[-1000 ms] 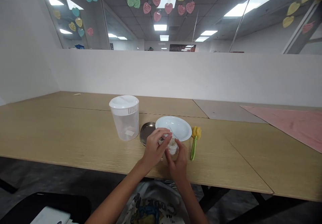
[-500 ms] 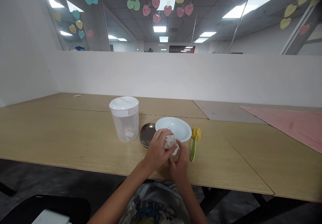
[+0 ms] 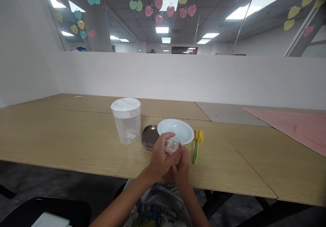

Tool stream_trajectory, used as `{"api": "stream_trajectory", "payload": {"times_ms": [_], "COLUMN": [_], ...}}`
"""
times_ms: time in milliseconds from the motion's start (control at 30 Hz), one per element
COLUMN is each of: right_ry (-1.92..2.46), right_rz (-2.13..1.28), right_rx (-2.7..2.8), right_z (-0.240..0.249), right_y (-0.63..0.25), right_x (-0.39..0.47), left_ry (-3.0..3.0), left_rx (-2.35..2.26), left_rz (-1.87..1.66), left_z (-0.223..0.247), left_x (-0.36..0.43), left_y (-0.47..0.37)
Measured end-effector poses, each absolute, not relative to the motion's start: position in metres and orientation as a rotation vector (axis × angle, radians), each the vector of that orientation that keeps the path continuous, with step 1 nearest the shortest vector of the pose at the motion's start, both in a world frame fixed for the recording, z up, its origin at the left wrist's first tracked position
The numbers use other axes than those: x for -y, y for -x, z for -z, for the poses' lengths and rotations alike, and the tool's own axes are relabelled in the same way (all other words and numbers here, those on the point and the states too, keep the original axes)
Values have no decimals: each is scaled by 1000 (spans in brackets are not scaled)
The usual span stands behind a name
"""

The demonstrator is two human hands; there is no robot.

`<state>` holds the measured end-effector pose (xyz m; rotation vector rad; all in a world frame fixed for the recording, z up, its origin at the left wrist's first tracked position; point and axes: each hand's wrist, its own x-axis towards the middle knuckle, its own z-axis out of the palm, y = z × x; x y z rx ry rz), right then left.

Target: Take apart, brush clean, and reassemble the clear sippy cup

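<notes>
While both hands grip it, the small clear glass jar (image 3: 172, 146) sits just before the white round plate (image 3: 175, 131). The left hand (image 3: 161, 157) wraps its top, the right hand (image 3: 181, 164) its base; a slip could knock it against the plate.

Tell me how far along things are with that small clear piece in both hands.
Laid out already: lidded pitcher, metal dish, white bowl, yellow sponge brush. In hand: left hand and right hand grip the clear piece. Brush lies untouched.
</notes>
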<state>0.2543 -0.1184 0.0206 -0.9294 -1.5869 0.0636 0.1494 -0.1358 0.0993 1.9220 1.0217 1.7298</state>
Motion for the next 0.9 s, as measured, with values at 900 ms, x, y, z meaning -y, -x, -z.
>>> {"api": "stream_trajectory", "payload": {"times_ms": [900], "right_ry": [963], "right_rz": [-54], "right_rx": [1579], "right_z": [-16], "right_y": [-253], "right_x": [116], "left_ry": [-1888], "left_rx": [-1092], "left_rz": [-1517], "left_z": [-105], "left_x": [141], "left_y": [-156]}}
